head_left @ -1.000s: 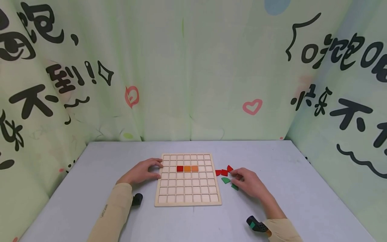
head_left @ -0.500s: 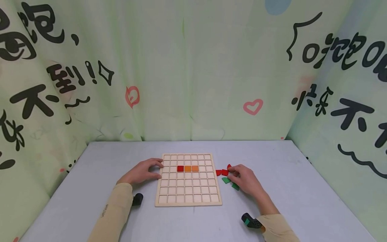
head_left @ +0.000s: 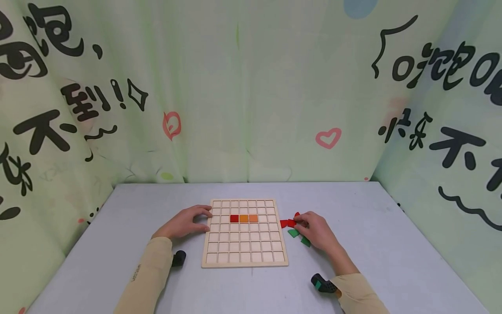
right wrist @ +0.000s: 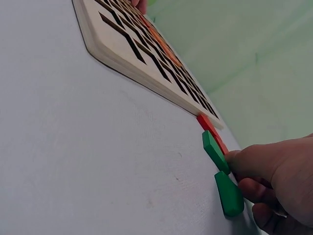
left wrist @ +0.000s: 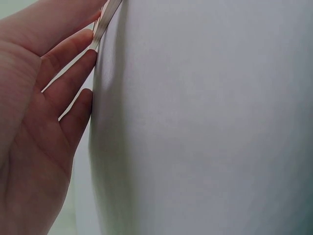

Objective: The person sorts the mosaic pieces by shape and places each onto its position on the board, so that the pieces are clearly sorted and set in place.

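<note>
Reaching beyond the right edge of the board, the right hand — pinch unclear — could brush and scatter crowded red pieces; left hand, fingers apart, at its left edge.

Lettered pale green curtain, white table.

On a flat white table, between left hand and right hand: pale rectangular wooden grid board; in one row toward its far side, red square tile left of two orange square tiles. Just right (one partly behind the right hand): small flat red pieces, with small flat green pieces before them.
</note>
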Demonstrator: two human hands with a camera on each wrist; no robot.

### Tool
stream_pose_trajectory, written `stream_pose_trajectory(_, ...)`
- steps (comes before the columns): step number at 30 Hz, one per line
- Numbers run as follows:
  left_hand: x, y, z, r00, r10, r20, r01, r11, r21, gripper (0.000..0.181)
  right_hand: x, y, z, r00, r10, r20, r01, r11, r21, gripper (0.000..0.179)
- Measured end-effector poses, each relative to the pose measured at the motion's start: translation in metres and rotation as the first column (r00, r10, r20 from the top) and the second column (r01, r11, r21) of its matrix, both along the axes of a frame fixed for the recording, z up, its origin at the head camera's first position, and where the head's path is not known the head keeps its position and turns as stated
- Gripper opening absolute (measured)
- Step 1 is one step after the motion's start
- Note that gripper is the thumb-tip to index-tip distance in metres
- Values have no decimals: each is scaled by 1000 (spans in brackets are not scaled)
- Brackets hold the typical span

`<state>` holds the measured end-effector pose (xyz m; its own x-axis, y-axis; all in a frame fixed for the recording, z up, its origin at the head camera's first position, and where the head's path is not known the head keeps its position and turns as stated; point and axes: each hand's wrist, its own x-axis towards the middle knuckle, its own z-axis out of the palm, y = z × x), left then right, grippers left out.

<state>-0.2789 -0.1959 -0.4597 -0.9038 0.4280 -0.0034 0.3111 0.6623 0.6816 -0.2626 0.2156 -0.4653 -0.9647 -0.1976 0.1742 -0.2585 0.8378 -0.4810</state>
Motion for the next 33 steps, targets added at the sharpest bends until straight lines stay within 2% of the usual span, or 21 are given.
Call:
stream_pose_trajectory(15, -1, 1, 1, 1000, 7, 7, -7, 1000, -2, 36, 1, 4, 10, 998, -27, 65, 26, 1000, 15, 25)
stream_pose_trajectory(33, -1, 1, -1, 1000, 17, 10, -17, 1000, -5, 35, 0, 7, 7, 998, -14, 55, 14, 1000, -10, 23)
